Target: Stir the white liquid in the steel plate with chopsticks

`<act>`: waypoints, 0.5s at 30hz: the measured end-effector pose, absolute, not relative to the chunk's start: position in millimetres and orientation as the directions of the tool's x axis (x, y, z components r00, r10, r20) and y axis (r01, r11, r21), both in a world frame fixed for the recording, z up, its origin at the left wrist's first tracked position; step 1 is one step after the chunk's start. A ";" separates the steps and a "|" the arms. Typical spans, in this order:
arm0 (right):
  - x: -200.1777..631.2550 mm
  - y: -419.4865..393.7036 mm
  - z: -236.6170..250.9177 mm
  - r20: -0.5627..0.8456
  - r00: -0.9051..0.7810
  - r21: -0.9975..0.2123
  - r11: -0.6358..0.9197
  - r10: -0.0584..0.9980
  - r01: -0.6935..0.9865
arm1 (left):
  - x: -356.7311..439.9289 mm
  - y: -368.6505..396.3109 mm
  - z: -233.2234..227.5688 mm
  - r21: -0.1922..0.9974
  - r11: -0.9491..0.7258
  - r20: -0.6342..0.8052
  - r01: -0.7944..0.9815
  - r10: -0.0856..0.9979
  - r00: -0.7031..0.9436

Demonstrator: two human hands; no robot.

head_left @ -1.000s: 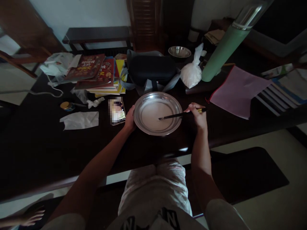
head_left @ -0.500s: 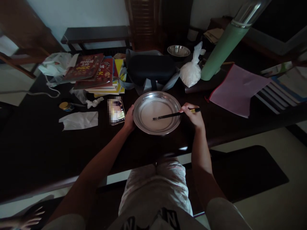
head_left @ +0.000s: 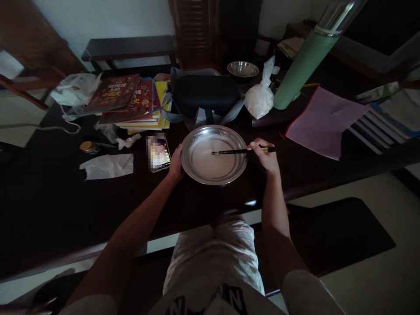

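A wide metal bowl (head_left: 187,169) sits on the dark table in front of me, with a milky white liquid (head_left: 213,164) in its bottom. My left hand (head_left: 176,162) grips the bowl's left rim. In my right hand (head_left: 265,154), at the right rim, is a pair of dark chopsticks (head_left: 231,152) with gold-patterned ends. Their tips dip into the liquid near the bowl's middle. Just left of my left hand lies a phone (head_left: 159,152) with a lit, partly blurred screen.
Left: crumpled tissue (head_left: 129,141), paper sheet (head_left: 108,166), small jar (head_left: 89,147), stacked books (head_left: 114,94). Behind the bowl: black case (head_left: 206,94), tied bag of white powder (head_left: 259,100), second metal bowl (head_left: 243,69), green thermos (head_left: 305,70). Right: pink pouch (head_left: 328,122). A bench (head_left: 341,236) stands below.
The chopstick tips have moved away from me, up and slightly right within the liquid, and the chopsticks lie more level. My left hand stays on the rim. Another person's hand at lower left has mostly left view.
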State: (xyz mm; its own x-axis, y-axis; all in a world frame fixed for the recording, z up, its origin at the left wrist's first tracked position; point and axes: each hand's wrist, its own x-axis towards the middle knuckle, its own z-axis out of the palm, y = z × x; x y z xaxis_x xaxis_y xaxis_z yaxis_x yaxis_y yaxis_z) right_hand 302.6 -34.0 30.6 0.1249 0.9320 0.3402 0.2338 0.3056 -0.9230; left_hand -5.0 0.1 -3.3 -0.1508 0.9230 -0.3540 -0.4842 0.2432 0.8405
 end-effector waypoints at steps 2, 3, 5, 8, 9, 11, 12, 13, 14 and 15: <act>304.7 -34.7 30.1 0.332 0.191 -0.933 0.292 0.924 0.208 | -4.9 -0.1 -2.8 0.842 0.245 -0.353 -0.481 0.924 -0.147; 305.4 -35.2 30.2 0.326 0.192 -0.937 0.289 0.926 0.196 | -4.7 -0.2 -2.5 0.843 0.245 -0.353 -0.479 0.924 -0.148; 305.3 -35.8 30.8 0.315 0.123 -0.938 0.289 0.941 0.190 | -4.1 -0.3 -1.9 0.845 0.243 -0.352 -0.476 0.924 -0.152; 302.6 -35.4 32.4 0.312 0.021 -0.928 0.300 0.950 0.219 | -3.8 0.0 -2.4 0.851 0.230 -0.338 -0.472 0.928 -0.159; 302.0 -35.1 32.8 0.318 0.030 -0.925 0.303 0.948 0.231 | -4.1 0.1 -2.9 0.855 0.223 -0.329 -0.468 0.931 -0.159; 302.2 -34.8 33.2 0.332 0.110 -0.924 0.299 0.937 0.239 | -4.8 0.0 -3.8 0.864 0.215 -0.313 -0.456 0.938 -0.151; 302.8 -34.9 33.4 0.333 0.156 -0.928 0.293 0.930 0.232 | -5.1 -0.1 -4.0 0.866 0.217 -0.309 -0.451 0.940 -0.142; 303.5 -35.1 33.5 0.327 0.189 -0.933 0.286 0.926 0.217 | -5.3 -0.3 -3.9 0.865 0.223 -0.310 -0.449 0.941 -0.131; 304.0 -35.4 33.6 0.317 0.200 -0.939 0.277 0.927 0.203 | -5.3 -0.5 -3.7 0.863 0.231 -0.315 -0.449 0.941 -0.123; 304.1 -35.6 33.8 0.306 0.185 -0.943 0.271 0.934 0.192 | -5.1 -0.7 -3.3 0.859 0.238 -0.322 -0.453 0.939 -0.118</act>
State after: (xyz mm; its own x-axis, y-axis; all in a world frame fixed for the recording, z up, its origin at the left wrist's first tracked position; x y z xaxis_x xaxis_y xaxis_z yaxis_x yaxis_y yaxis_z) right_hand 304.1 -35.6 33.8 0.1847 0.9341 0.3056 0.1919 0.2707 -0.9433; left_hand -5.1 -0.7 -3.3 -0.1175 0.9394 -0.3219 -0.4525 0.2379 0.8594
